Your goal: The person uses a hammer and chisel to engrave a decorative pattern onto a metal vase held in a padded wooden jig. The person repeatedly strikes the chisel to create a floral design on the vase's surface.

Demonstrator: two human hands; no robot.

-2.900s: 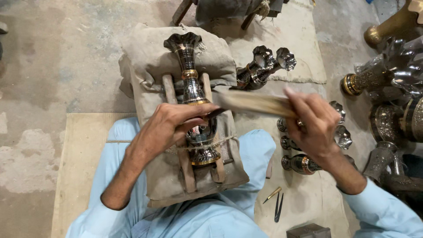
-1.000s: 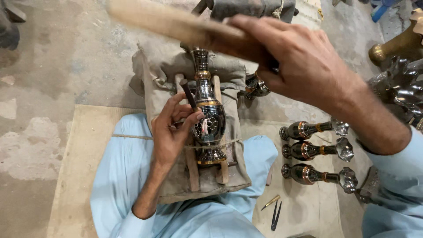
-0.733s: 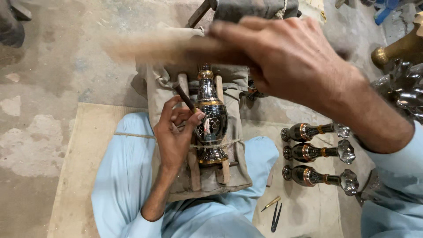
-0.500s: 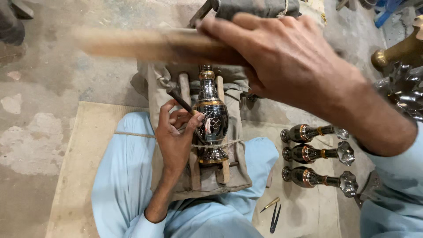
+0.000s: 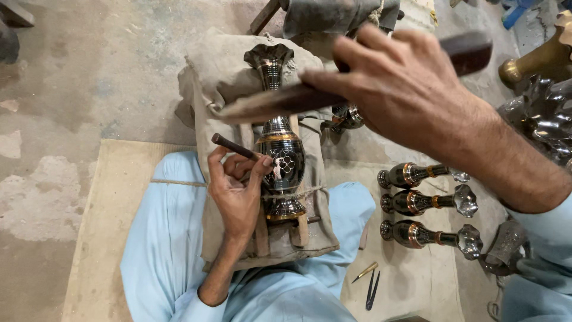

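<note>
The right hand [image 5: 411,95] covers the middle of the wooden mallet [image 5: 286,100], and that mallet crosses the vase's [image 5: 280,155] neck, hiding it. The chisel's [image 5: 235,146] tip vanishes behind the left hand's [image 5: 238,191] thumb. Brass pieces [image 5: 542,101] at the right edge are cut off, shapes unclear.

vase [image 5: 280,158]: black, gold bands, white flower | trousers [image 5: 161,238]: pale blue

Bare concrete floor [image 5: 89,71], stained and patchy, with lighter worn spots at left. A pale mat [image 5: 104,203] covers the floor in the lower half. Flat, even light; brass vessel [image 5: 539,59] and dark metalware [image 5: 545,122] crowd the right edge.
</note>
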